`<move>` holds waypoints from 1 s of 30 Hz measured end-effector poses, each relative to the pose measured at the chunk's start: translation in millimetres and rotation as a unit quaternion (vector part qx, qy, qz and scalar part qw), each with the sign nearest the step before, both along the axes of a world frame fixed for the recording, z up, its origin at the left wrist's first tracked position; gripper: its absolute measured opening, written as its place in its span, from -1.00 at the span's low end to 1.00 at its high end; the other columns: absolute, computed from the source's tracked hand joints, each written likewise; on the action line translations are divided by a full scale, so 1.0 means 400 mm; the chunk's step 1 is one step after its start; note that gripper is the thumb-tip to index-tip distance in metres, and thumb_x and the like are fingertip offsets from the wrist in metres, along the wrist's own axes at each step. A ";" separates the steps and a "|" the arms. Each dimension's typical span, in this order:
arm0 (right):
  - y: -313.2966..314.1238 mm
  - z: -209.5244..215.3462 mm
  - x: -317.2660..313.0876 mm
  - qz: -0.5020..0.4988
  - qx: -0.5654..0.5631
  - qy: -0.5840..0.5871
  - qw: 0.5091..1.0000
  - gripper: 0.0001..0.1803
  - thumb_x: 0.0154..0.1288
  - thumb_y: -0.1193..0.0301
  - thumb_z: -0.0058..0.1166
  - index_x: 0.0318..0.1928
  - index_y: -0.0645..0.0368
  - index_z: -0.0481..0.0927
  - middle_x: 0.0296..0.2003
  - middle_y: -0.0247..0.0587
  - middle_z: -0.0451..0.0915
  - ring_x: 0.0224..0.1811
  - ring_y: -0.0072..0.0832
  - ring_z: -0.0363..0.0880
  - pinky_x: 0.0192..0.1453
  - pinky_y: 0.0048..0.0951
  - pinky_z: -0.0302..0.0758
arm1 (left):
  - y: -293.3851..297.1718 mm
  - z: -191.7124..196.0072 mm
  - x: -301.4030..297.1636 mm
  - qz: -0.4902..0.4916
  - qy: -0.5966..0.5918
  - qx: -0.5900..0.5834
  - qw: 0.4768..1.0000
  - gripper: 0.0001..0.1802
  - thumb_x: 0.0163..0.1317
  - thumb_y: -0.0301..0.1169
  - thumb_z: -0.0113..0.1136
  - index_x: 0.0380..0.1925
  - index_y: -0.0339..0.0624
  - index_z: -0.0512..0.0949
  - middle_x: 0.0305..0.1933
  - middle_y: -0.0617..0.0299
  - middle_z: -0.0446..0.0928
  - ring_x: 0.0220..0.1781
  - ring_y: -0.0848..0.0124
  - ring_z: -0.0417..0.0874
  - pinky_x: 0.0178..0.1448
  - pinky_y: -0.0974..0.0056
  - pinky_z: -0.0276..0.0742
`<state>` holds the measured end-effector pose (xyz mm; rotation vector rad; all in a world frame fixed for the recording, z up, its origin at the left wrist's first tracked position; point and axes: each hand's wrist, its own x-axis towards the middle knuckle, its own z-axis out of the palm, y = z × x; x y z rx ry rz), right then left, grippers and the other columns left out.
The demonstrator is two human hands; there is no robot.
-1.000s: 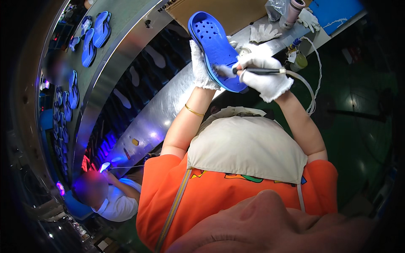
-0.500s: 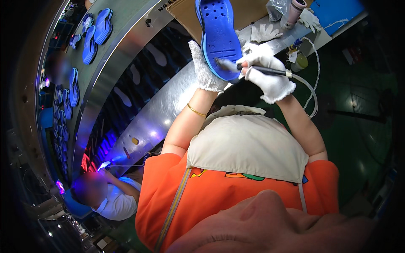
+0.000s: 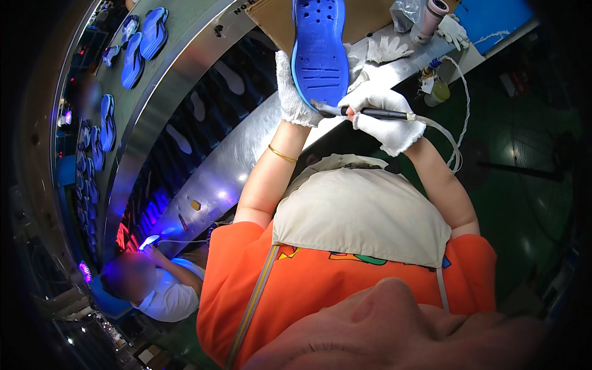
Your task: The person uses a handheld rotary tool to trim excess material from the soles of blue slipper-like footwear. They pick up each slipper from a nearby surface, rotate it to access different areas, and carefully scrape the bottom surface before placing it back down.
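A blue shoe sole (image 3: 319, 58) with several round holes at its far end and grooves toward its heel is held up in front of me. My left hand (image 3: 292, 95), in a white knit glove, grips it along the left side and heel, thumb pointing up beside the edge. My right hand (image 3: 390, 123), also gloved, with bare fingertips showing, is closed around a brush (image 3: 377, 113) with a black handle. The pale bristles rest at the sole's heel rim. A clear-white tube (image 3: 447, 137) runs from the handle's back end.
Blue sandals (image 3: 132, 60) lie on a green conveyor belt (image 3: 176, 18) at the left. Behind the sole stands a cardboard box (image 3: 271, 21). Spare gloves (image 3: 388, 49), a pink bottle (image 3: 431, 20) and a small tub (image 3: 438, 92) are at the right. Another person (image 3: 166, 287) works at lower left.
The brush has moved down and left, from the sole's heel surface to its rim. The sole and my left hand have shifted slightly up. Sandals on the belt have moved slightly.
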<state>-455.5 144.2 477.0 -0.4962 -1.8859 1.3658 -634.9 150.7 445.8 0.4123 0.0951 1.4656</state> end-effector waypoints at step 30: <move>-0.034 -0.016 0.002 -0.033 -0.139 0.098 0.985 -0.80 0.12 0.62 0.12 -0.20 0.25 0.50 -0.31 -0.21 0.60 -0.30 -0.60 0.57 -0.14 -0.55 0.50 | 0.021 0.052 -0.076 -0.049 0.072 -0.006 0.996 -0.08 0.21 0.29 -0.27 0.30 -0.28 0.13 0.24 -0.31 0.26 0.18 -0.14 0.43 0.25 -0.09 0.38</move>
